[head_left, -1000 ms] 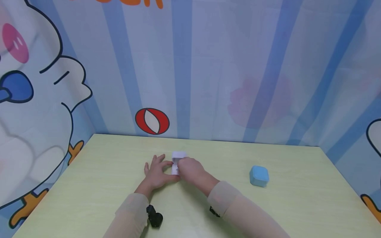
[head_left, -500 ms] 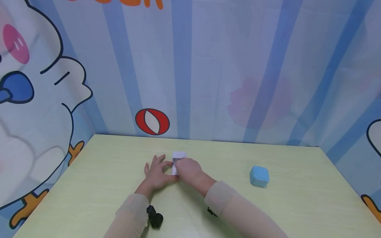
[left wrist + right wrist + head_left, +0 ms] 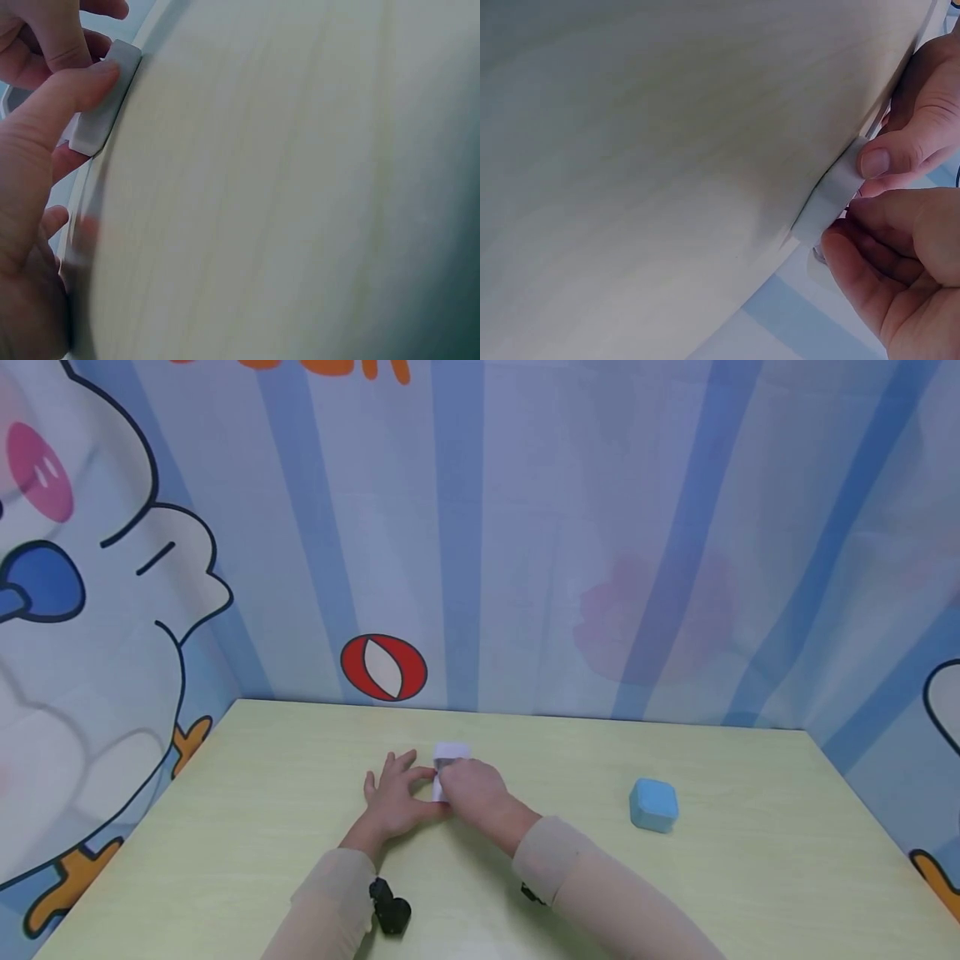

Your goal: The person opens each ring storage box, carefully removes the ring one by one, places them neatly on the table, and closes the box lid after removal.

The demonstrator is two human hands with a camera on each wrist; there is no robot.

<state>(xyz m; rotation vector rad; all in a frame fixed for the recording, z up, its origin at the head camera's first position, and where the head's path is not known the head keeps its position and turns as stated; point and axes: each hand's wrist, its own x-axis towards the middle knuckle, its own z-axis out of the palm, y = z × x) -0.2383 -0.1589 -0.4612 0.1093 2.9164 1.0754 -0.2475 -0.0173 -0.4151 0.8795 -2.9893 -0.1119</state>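
A small white case with rounded corners [image 3: 438,789] lies near the table's middle, its lid [image 3: 452,750] raised at the back. It looks like an earbud charging case. My left hand [image 3: 397,797] pinches it between thumb and index finger, the other fingers spread. In the left wrist view that thumb presses the case's front face [image 3: 105,112]. My right hand [image 3: 474,792] bends over the opening with curled fingers, thumb and index fingertips close together at the rim in the right wrist view. I cannot tell what those fingertips hold; the case's inside is mostly hidden behind them.
A light blue rounded block [image 3: 653,805] sits on the pale yellow table [image 3: 750,877], to the right of the hands. Behind the table hangs a blue striped cloth [image 3: 525,527] with cartoon prints. A black wrist camera [image 3: 391,908] shows beside the left sleeve.
My right hand and forearm have shifted slightly left over the case, covering more of its opening. The left hand and the case have stayed in place.
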